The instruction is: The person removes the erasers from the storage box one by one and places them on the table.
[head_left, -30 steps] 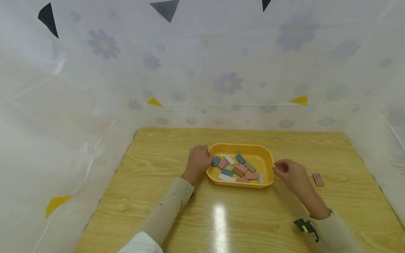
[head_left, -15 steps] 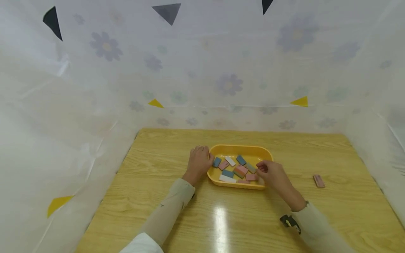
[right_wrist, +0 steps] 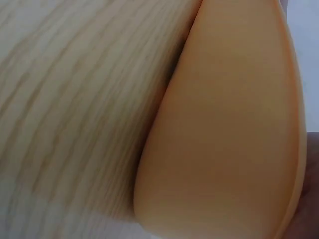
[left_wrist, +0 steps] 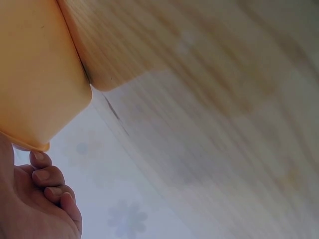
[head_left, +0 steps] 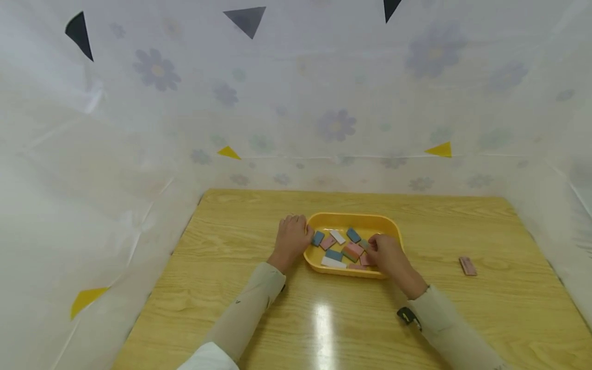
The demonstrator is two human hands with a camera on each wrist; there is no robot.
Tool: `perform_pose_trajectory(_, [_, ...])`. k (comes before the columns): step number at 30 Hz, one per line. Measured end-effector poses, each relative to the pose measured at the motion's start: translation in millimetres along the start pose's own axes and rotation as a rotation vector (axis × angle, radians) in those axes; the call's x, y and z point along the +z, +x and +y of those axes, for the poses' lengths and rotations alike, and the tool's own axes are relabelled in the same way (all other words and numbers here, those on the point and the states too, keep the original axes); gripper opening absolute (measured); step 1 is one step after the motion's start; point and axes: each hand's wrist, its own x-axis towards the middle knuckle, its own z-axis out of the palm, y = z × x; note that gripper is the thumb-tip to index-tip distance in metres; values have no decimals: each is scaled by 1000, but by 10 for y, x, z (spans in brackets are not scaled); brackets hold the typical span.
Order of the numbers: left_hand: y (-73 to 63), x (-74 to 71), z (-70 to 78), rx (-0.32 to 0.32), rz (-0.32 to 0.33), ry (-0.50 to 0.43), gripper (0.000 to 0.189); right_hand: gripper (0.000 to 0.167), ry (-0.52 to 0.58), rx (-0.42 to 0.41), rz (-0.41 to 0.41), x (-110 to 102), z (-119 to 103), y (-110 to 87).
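A yellow plastic tray (head_left: 370, 221) holds several small flat blocks that look like erasers, in blue, pink, white and green. My left hand (head_left: 291, 237) grips the tray's left end; in the left wrist view its curled fingers (left_wrist: 49, 175) meet the rim. My right hand (head_left: 387, 254) reaches over the tray's right side, fingertips down beside a green block (head_left: 364, 244) and a pink block (head_left: 365, 260). Whether those fingertips pinch anything is hidden. The right wrist view is mostly filled by the tray's outer wall (right_wrist: 229, 124).
A lone pink block (head_left: 467, 266) lies on the wooden table (head_left: 240, 216) to the right of the tray. White flowered sheeting (head_left: 287, 103) hangs behind the table and along both sides.
My right hand has moved left from the tray's right rim to over the blocks inside, covering the white block at the right end. My left hand keeps its place on the tray.
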Motion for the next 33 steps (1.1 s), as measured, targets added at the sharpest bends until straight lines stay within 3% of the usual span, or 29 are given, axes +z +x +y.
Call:
perform_pose_trajectory(13, [5, -8, 46, 4, 2, -16, 23, 23, -72, 91, -5, 20, 3, 0])
perform_pose_trajectory(22, [4, -17, 61, 5, -3, -10, 22, 10, -108, 95, -8, 21, -8, 7])
perform_pose_trajectory(27, [8, -20, 62, 5, -2, -17, 22, 22, -90, 83, -5, 24, -6, 16])
perform_pose_trajectory(33, [27, -17, 52, 11, 10, -10, 22, 15, -72, 76, 26, 20, -15, 19])
